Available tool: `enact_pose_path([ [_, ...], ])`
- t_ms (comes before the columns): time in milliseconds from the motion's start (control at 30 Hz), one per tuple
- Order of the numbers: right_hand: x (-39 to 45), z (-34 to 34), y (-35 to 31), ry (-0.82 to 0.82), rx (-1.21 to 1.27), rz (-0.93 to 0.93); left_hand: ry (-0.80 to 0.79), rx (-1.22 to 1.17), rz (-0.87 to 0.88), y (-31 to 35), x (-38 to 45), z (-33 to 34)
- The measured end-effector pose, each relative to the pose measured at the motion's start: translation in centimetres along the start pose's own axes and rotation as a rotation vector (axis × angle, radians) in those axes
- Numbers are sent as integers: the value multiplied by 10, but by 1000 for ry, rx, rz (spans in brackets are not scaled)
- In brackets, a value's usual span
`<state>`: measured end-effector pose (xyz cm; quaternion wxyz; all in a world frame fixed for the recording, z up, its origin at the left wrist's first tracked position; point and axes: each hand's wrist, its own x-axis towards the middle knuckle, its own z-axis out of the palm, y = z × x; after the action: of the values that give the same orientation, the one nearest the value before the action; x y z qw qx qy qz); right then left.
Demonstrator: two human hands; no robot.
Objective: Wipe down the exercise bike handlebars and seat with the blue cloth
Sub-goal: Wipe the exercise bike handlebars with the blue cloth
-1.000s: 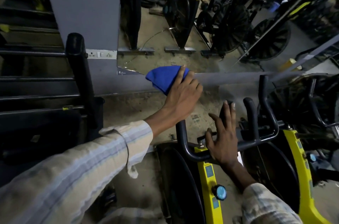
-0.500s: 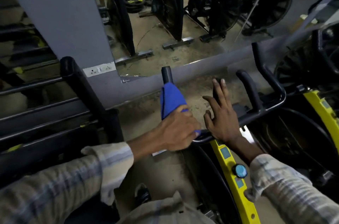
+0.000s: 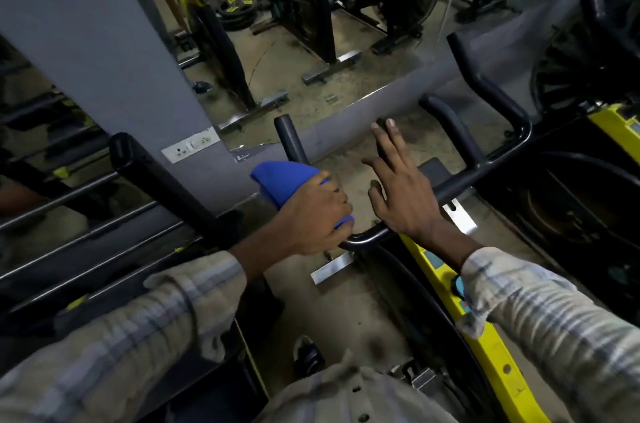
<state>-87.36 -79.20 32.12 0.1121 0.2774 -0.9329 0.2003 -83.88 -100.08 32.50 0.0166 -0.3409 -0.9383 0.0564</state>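
Observation:
The black handlebars (image 3: 498, 159) of a yellow exercise bike (image 3: 446, 284) fill the middle of the head view. My left hand (image 3: 311, 218) holds the blue cloth (image 3: 284, 180) wrapped around the left prong of the handlebars, near its lower bend. The prong's tip (image 3: 285, 132) sticks out above the cloth. My right hand (image 3: 401, 187) rests flat on the centre of the bar with fingers spread. The seat is out of sight.
A black post (image 3: 166, 187) of another machine stands close on the left. A grey pillar with a wall socket (image 3: 192, 147) rises ahead, beside a floor mirror (image 3: 311, 42) reflecting bikes. Another bike's handlebar (image 3: 595, 7) is at the right.
My left hand moved the cloth from the prong's tip down toward its lower bend. The right hand stayed on the bar. The camera tilted down and closer.

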Motion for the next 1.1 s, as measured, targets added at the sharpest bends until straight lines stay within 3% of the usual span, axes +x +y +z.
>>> enact_pose_path([
  [100, -1, -1, 0, 3, 11, 4, -70, 36, 46, 9, 19, -4],
  [200, -2, -2, 3, 12, 31, -3, 3, 40, 2, 20, 11, 8],
  [367, -2, -1, 4, 33, 62, -7, 271, -134, -301, 72, -21, 27],
  [567, -2, 7, 17, 46, 135, -66, 232, -174, -589, 127, 13, 23],
  [767, 1, -5, 44, -23, -25, -273, 180, -59, -470, 94, -21, 27],
  [833, 2, -8, 47, -29, -40, -281, 156, -40, -501, 94, -19, 26],
  [1000, 2, -9, 45, -48, 12, -274, 276, -189, -689, 144, 24, 25],
  [1100, 1, -12, 45, -48, 18, -273, 310, -179, -626, 134, 13, 30],
])
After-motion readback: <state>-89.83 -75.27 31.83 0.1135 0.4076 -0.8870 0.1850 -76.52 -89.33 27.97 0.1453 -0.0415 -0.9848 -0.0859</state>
